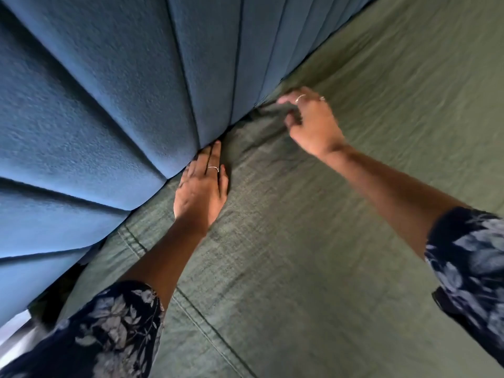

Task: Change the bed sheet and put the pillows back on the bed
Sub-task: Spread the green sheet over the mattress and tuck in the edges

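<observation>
Green bed sheet [313, 227] is spread over the bed. Nearer, the left hand [200, 192] is pressed flat, fingers straight, at the blue padded headboard [95, 105]. Farther along that edge, a sheet fold is pinched in the right hand's [311, 124] grip.

Bed [286, 241] covered by wrinkled green sheet [381, 132], stitched seam running across its near part. Sheet edge bunched where bed meets padded blue headboard [109, 91]. Both hands lie on sheet near that junction.
</observation>
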